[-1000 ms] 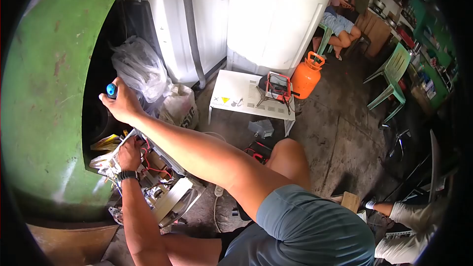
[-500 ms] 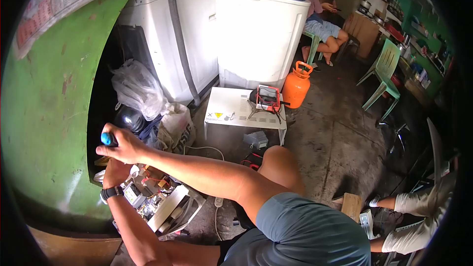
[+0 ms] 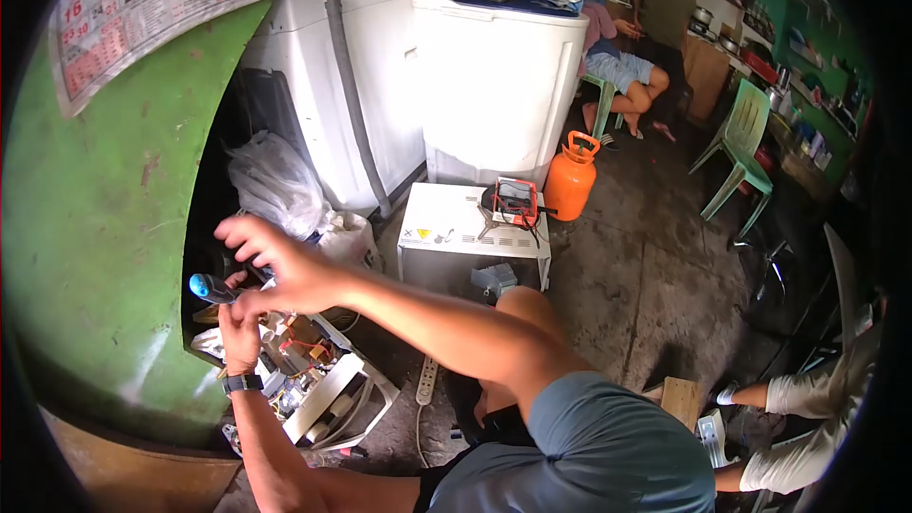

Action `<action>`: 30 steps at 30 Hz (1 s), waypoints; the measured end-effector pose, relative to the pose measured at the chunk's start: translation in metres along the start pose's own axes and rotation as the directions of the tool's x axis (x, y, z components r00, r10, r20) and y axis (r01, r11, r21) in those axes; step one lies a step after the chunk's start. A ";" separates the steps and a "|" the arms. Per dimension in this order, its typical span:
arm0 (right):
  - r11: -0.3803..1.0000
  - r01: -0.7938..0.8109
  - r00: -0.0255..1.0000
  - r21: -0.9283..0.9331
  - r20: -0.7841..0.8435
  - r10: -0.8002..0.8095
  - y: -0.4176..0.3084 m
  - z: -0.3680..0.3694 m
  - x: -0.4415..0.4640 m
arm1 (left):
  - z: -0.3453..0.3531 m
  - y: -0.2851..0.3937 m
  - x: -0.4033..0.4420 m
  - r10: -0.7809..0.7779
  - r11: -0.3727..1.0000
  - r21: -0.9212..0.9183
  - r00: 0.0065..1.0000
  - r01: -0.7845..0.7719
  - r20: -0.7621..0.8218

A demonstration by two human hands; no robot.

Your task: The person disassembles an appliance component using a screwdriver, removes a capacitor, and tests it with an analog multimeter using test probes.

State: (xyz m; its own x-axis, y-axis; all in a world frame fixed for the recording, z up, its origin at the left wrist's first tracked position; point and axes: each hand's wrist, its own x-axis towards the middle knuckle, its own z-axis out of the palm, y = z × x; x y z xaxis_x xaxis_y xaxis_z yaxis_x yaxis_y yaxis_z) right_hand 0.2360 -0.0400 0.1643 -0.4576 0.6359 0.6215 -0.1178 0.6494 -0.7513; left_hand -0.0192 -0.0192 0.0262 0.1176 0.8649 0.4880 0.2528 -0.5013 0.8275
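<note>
The right hand (image 3: 294, 271) is now spreading its fingers wide, whereas half a second ago they were wrapping the blue-ended handle (image 3: 211, 289); this is suggesting, I think, a change of grip. The left hand (image 3: 239, 342) is staying beside it (whether it is holding, I cannot tell). The handle, dark behind its bright end, is tilting near the opened, wire-filled appliance (image 3: 328, 397).

I have both hands left of centre: the right hand (image 3: 285, 271), fingers spread, and the left hand (image 3: 240, 328) just below. A blue-tipped handle (image 3: 210, 288) sits between them; from here I can't tell whether the left grips it. Beneath, I see an opened appliance (image 3: 328, 397); an orange tank (image 3: 570, 180) stands upright, upper right of centre.
</note>
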 end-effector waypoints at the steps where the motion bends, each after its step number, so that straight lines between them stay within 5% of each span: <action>1: 0.992 0.063 0.998 0.106 -0.028 -0.061 -0.014 -0.029 -0.010 | 0.016 0.050 0.000 -0.158 0.980 -0.130 0.986 0.149 -0.058; 2: 0.962 0.031 0.998 0.272 -0.064 -0.014 -0.052 -0.063 -0.026 | 0.014 0.055 0.000 -0.150 0.982 -0.125 0.986 0.140 -0.071; 3: 0.884 0.189 0.980 0.428 -0.135 -0.144 -0.082 -0.102 -0.042 | 0.009 0.056 -0.004 -0.144 0.984 -0.117 0.985 0.133 -0.090; 6: 0.791 0.534 0.790 0.299 -0.511 -0.340 -0.199 -0.179 -0.120 | -0.006 0.043 -0.010 -0.152 0.975 -0.179 0.985 0.135 -0.084; 7: 0.636 0.654 0.742 0.409 -0.508 -0.437 -0.230 -0.205 -0.149 | -0.005 0.043 -0.012 -0.160 0.972 -0.188 0.982 0.139 -0.099; 9: 0.648 0.752 0.582 0.118 -0.579 -0.571 -0.293 -0.231 -0.217 | -0.014 0.039 -0.018 -0.181 0.975 -0.145 0.981 0.170 -0.071; 11: 0.611 0.787 0.457 -0.079 -0.591 -0.665 -0.355 -0.234 -0.288 | -0.016 0.014 -0.020 -0.152 0.988 0.011 0.981 0.155 -0.121; 13: 0.530 0.761 0.281 -0.373 -0.548 -0.788 -0.418 -0.220 -0.351 | -0.011 0.006 -0.025 -0.179 0.984 -0.025 0.972 0.178 -0.150; 16: 0.437 0.726 0.447 -0.531 -0.118 -0.887 -0.507 -0.190 -0.422 | -0.005 -0.021 -0.028 -0.232 0.973 -0.053 0.961 0.226 -0.153; 17: 0.240 0.620 0.223 -0.747 -0.125 -0.967 -0.519 -0.178 -0.421 | -0.003 -0.031 -0.030 -0.191 0.982 -0.036 0.970 0.188 -0.148; 18: 0.108 0.338 -0.028 -0.935 -0.125 -0.992 -0.532 -0.166 -0.420 | 0.001 -0.026 -0.034 -0.150 0.986 0.054 0.977 0.160 -0.152; 19: 0.113 0.033 -0.263 -0.993 -0.118 -0.957 -0.545 -0.153 -0.419 | 0.008 -0.022 -0.035 -0.074 0.989 0.116 0.984 0.094 -0.161; 22: 0.110 0.219 -0.207 -0.969 -0.157 -0.966 -0.538 -0.165 -0.441 | 0.022 -0.025 -0.037 -0.116 0.992 0.032 0.989 0.119 -0.095; 26: 0.412 0.438 -0.001 -0.799 -0.458 -0.889 -0.471 -0.185 -0.455 | 0.038 -0.027 -0.042 -0.235 0.972 -0.024 0.969 0.234 -0.078; 29: 0.569 0.710 0.428 -0.414 -0.388 -0.816 -0.442 -0.179 -0.487 | 0.037 -0.015 -0.047 -0.129 0.989 0.056 0.986 0.136 -0.110; 30: 0.582 0.807 0.587 0.099 -0.248 -0.771 -0.430 -0.159 -0.451 | 0.034 -0.019 -0.050 -0.125 0.986 0.097 0.985 0.137 -0.122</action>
State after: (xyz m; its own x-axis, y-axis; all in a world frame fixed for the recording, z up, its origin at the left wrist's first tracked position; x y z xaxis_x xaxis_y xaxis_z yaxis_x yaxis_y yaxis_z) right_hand 0.6335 -0.5401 0.2424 0.0409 -0.0240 0.9989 -0.5252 0.8500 0.0419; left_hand 0.0033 -0.0518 -0.0230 -0.0332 0.9110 0.4112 0.3580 -0.3733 0.8559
